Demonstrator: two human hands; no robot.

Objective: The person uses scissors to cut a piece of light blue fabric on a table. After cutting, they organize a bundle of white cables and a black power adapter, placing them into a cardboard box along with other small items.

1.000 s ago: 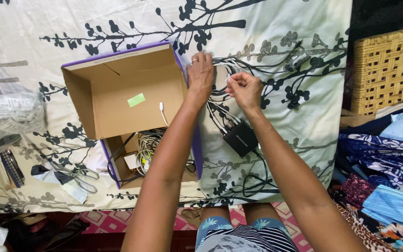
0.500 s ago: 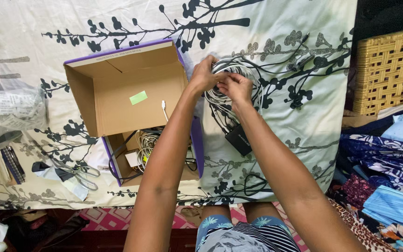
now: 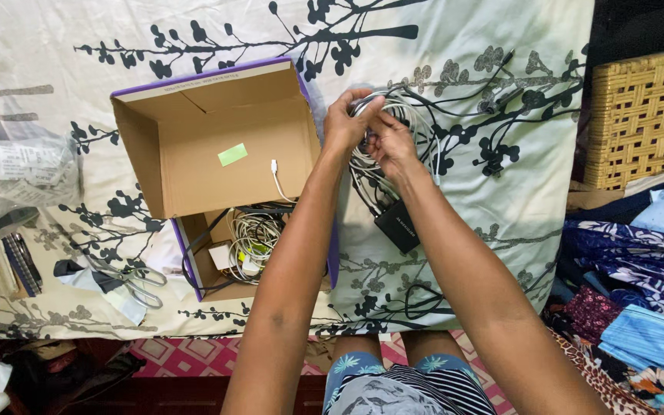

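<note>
My left hand and my right hand are close together, both gripping a coil of white and black cables held just above the patterned bedsheet. A black power adapter hangs from the coil, below my right wrist. Left of my hands stands an open cardboard box with purple edges; its lower part holds more coiled cables, and a thin white cable end hangs over the box wall.
A woven yellow basket stands at the right, with folded printed fabrics below it. Scissors and a clear plastic bag lie left of the box. A dark striped item rests at the far left.
My hands moved from apart to together. The cable bundle has been gathered into a tighter coil between them, and the adapter has shifted slightly with it.
</note>
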